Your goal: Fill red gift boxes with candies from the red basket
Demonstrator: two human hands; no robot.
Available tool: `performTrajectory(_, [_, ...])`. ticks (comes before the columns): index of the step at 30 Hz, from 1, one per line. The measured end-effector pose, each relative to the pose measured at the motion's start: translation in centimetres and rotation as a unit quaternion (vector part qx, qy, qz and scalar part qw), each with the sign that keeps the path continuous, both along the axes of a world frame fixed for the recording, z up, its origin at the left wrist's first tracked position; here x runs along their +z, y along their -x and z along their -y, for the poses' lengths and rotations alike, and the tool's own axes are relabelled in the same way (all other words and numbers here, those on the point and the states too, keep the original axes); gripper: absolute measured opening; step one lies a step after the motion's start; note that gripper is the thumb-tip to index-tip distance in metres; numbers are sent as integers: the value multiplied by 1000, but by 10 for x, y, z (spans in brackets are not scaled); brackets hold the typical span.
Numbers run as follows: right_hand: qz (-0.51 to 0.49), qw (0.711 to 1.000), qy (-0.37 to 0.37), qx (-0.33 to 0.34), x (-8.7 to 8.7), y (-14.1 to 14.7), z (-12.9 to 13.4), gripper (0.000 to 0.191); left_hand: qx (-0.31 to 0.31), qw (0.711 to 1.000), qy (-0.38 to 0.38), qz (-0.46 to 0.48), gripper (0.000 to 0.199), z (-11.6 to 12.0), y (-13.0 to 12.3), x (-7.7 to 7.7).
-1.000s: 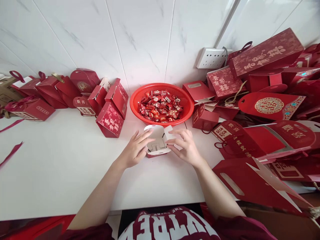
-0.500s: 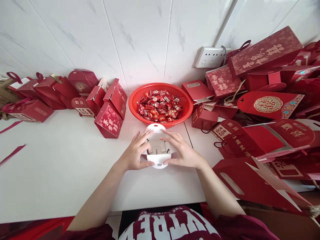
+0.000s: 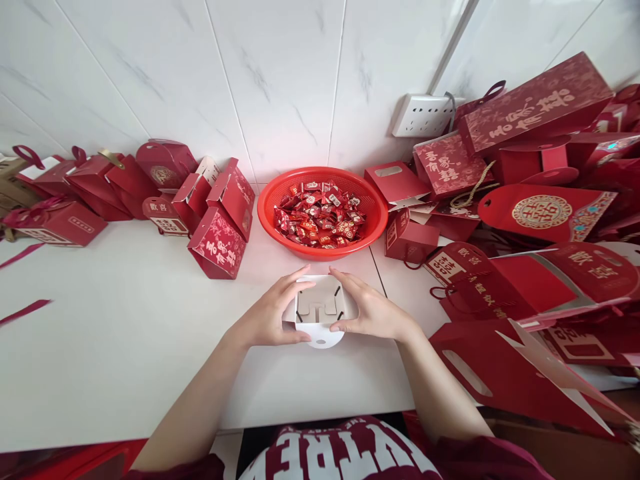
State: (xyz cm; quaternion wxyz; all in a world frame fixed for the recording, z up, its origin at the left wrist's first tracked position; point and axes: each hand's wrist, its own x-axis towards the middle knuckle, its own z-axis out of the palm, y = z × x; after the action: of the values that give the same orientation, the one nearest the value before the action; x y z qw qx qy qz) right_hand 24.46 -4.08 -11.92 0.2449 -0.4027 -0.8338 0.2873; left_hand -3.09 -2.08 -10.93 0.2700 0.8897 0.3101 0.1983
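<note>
A small paper box (image 3: 320, 333), white inside, stands open-topped on the white table in front of the basket. Its near rounded flap with a hole folds out toward me, and slots and dark cord ends show inside. My left hand (image 3: 273, 312) grips the box's left side, thumb at the near edge and fingers at the far rim. On the opposite side my right hand (image 3: 367, 308) holds it the same way. Just beyond is a red plastic basket (image 3: 270, 231) full of wrapped candies (image 3: 320, 213).
Assembled red gift boxes (image 3: 217, 241) line the wall at the left. A pile of red boxes (image 3: 540, 207) covers the right side, below a white power strip (image 3: 425, 115). Dark red ribbons (image 3: 25, 311) lie at the left edge of the white table (image 3: 125, 347).
The box's far flap, upright before, no longer shows above the rim. My fingers have spread outward to the box's sides, and the box sits slightly nearer me.
</note>
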Motion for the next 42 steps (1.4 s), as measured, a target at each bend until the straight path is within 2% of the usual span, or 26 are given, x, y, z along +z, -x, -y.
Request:
performTrajectory(2, [-4,1000,2,0,1,1,1,107,5,1000,15,13,102,-1,-1,-5])
performTrajectory(6, [-15,999,-22,-19,-4,5,-3,95,42,995,10,86,99,-4,-9,-26])
performTrajectory(11, [-35,996,-66,-45,-19,12,-12,92,63,977,48,197,122,-12,-20,-52])
performTrajectory(13, [-19,992,-103,-65,-16,13,-12,84,87,970,55,222,121,-14,-22,-57])
performTrajectory(15, [9,985,-143,-97,-6,13,-11,65,117,964,47,234,114,-16,-24,-58])
performTrajectory(18, [-2,968,-201,-151,21,10,-13,34,134,961,36,239,112,-19,-24,-61])
performTrajectory(21, [-17,949,-237,-206,51,5,-32,25,113,961,48,247,114,-22,-22,-65])
performTrajectory(23, [51,945,-200,-255,66,4,-56,29,99,960,61,255,117,-23,-21,-67])
performTrajectory(25, [186,929,-91,-306,75,6,-87,33,88,962,64,252,119,-24,-19,-68])
performTrajectory(26, [266,911,-14,-314,76,8,-103,32,81,964,62,245,120,-23,-19,-67])
performTrajectory(27, [303,900,32,-312,75,12,-119,28,74,967,59,235,119,-23,-18,-65])
performTrajectory(29, [341,886,92,-300,69,20,-148,21,62,973,54,217,117,-21,-16,-61])
performTrajectory(32, [347,889,149,-261,53,32,-177,29,60,976,56,200,113,-17,-14,-55])
performTrajectory(36, [288,923,188,-174,38,37,-193,27,66,978,57,191,111,-14,-13,-53])
performTrajectory(39, [216,950,190,-121,35,34,-198,37,69,977,63,190,109,-14,-14,-54])
performTrajectory(42, [158,970,158,-101,35,33,-202,43,68,977,63,194,109,-14,-14,-54])
